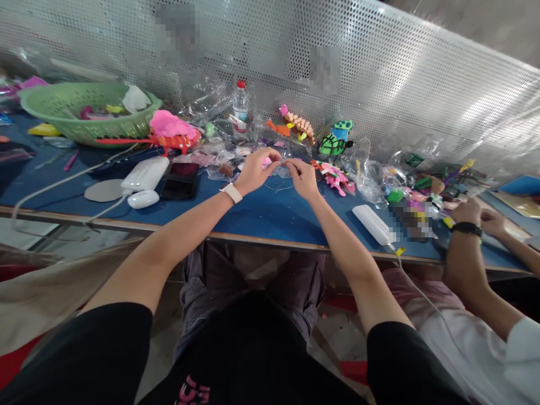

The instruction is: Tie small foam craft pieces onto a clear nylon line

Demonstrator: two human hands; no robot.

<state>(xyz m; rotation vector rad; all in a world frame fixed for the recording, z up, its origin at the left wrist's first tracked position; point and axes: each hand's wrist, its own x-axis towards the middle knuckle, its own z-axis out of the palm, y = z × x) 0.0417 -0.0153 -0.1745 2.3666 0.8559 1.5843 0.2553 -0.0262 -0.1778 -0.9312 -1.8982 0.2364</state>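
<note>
Above the middle of the blue table, my left hand (259, 169) and my right hand (302, 175) come together fingertip to fingertip. Both are closed in a pinch, and whatever lies between them is too small to name. A pale band circles my left wrist. Just behind my fingers are crumpled clear plastic wrappers and small pink bits. To the right of my right hand lies a pink clay figure (336, 179). Farther back stand a green and blue clay figure (335, 139) and an orange, scaly-looking clay figure (300, 125).
At left are a green basket (90, 132), a pink and orange clay figure (175, 135), a white power bank (145, 174), a dark phone (180, 181) and a bottle (240, 109). Another white device (372, 225) lies right. A co-worker's hands (468, 212) work farther right. Perforated metal backs the table.
</note>
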